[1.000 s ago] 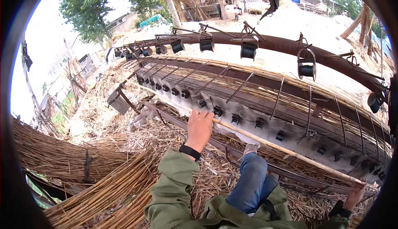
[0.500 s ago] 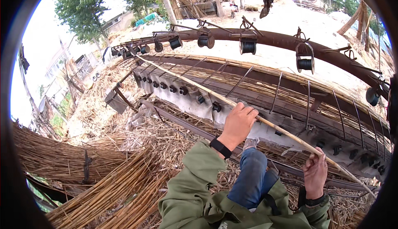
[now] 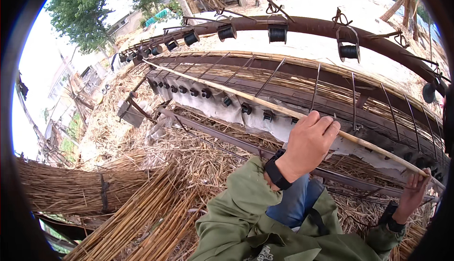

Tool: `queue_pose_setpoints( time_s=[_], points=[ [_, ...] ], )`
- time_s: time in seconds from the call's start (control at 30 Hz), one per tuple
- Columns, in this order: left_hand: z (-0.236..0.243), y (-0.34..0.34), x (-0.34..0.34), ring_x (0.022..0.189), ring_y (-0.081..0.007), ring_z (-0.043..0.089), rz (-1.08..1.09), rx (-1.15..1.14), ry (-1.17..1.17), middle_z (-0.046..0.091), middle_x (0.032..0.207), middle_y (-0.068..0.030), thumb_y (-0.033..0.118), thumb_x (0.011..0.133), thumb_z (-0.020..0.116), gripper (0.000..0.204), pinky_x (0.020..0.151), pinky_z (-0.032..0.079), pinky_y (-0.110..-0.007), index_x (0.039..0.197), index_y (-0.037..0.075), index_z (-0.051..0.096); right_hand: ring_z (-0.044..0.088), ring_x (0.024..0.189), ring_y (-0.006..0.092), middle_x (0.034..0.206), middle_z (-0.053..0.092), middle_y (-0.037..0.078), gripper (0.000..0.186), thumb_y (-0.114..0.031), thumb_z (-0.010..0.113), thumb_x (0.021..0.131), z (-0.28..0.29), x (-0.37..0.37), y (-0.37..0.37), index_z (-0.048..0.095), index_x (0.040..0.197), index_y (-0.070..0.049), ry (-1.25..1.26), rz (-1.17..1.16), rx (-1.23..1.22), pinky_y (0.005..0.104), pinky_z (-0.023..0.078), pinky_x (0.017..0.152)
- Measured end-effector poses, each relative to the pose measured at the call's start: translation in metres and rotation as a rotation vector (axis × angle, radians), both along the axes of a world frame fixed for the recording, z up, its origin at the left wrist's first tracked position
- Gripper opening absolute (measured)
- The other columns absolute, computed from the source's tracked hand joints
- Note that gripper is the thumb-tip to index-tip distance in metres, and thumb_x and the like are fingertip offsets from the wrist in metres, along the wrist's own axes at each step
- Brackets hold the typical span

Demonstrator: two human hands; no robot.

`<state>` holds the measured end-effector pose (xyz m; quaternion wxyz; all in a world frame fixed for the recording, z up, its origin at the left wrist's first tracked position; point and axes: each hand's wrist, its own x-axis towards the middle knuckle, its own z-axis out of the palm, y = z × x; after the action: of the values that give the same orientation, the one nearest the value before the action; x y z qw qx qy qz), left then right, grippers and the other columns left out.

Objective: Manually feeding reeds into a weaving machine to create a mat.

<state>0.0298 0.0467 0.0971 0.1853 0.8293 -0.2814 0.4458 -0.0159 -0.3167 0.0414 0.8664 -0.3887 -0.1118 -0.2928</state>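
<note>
A long pale reed (image 3: 373,147) slants across the frame from far left to near right, along the front of a weaving frame (image 3: 215,104). My left hand (image 3: 313,140) is closed round it near its middle, knuckles up. Close to its right end, the fingers of my right hand (image 3: 413,194) pinch it from below. Thin upright metal rods (image 3: 315,87) stand just behind the reed. Below it, a pale cloth strip (image 3: 231,113) along the frame carries a row of small black spools (image 3: 246,108).
Wire spools (image 3: 348,51) hang from a curved rusty beam (image 3: 309,25) beyond the rods. A metal bar (image 3: 213,139) runs between me and the frame. Bundled reeds (image 3: 71,185) and loose reeds (image 3: 137,213) lie at left, over straw-littered ground (image 3: 189,185).
Both hands have moved to the right, the right one farther toward the reed's end. The reed stays along the frame, and the whole view has shifted slightly.
</note>
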Motion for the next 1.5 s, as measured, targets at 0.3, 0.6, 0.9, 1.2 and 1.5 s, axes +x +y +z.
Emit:
queue_pose_setpoints(
  time_s=[0.3,0.6,0.9,1.2,1.5],
  points=[
    [-0.005,0.034,0.007,0.078,-0.0216,0.051,0.050,0.132,0.116,0.059,0.088,-0.0035,0.004,0.066,0.067,0.029,0.068,0.046,-0.031,0.094,0.006,0.061,0.037,0.053,0.0054,0.066,0.041,-0.001,0.027,-0.028,0.042,0.095,-0.016,0.004,0.129,0.049,0.103,-0.003,0.160,0.135,-0.046,0.0214,0.034,0.050],
    [-0.030,0.050,0.025,0.087,-0.0299,0.054,0.077,0.091,0.193,0.059,0.099,-0.0165,-0.004,0.073,0.060,0.027,0.077,0.043,-0.037,0.100,-0.001,0.060,0.042,0.050,0.0077,0.070,0.048,0.001,0.013,-0.021,0.048,0.093,0.008,0.002,0.045,0.051,0.090,-0.009,0.210,-0.140,0.276,0.0232,0.036,0.048],
    [-0.010,-0.005,0.055,0.086,-0.0307,0.058,0.196,0.168,0.045,0.062,0.095,-0.0139,0.014,0.082,0.062,0.023,0.080,0.046,-0.039,0.104,0.005,0.062,0.040,0.044,0.0065,0.060,0.044,-0.002,0.014,-0.019,0.054,0.090,0.030,0.067,-0.017,0.047,0.083,-0.008,0.322,-0.181,0.222,0.0224,0.033,0.039],
    [-0.054,0.017,0.001,0.094,-0.0311,0.056,0.149,0.133,0.381,0.059,0.103,-0.0194,0.021,0.084,0.062,0.033,0.080,0.045,-0.039,0.109,0.001,0.057,0.047,0.052,0.0119,0.076,0.053,0.006,0.018,-0.019,0.051,0.088,0.016,0.191,-0.042,0.051,0.086,-0.002,0.655,-0.155,0.114,0.0256,0.036,0.038],
    [-0.195,0.013,-0.048,0.101,-0.0373,0.052,-0.023,-0.156,0.395,0.056,0.109,-0.0218,0.020,0.088,0.051,0.027,0.088,0.041,-0.045,0.106,0.002,0.059,0.043,0.045,0.0100,0.062,0.051,0.003,0.019,-0.021,0.052,0.086,-0.161,0.109,0.026,0.054,0.077,-0.004,0.898,0.205,-0.152,0.0245,0.032,0.038]
  ],
)
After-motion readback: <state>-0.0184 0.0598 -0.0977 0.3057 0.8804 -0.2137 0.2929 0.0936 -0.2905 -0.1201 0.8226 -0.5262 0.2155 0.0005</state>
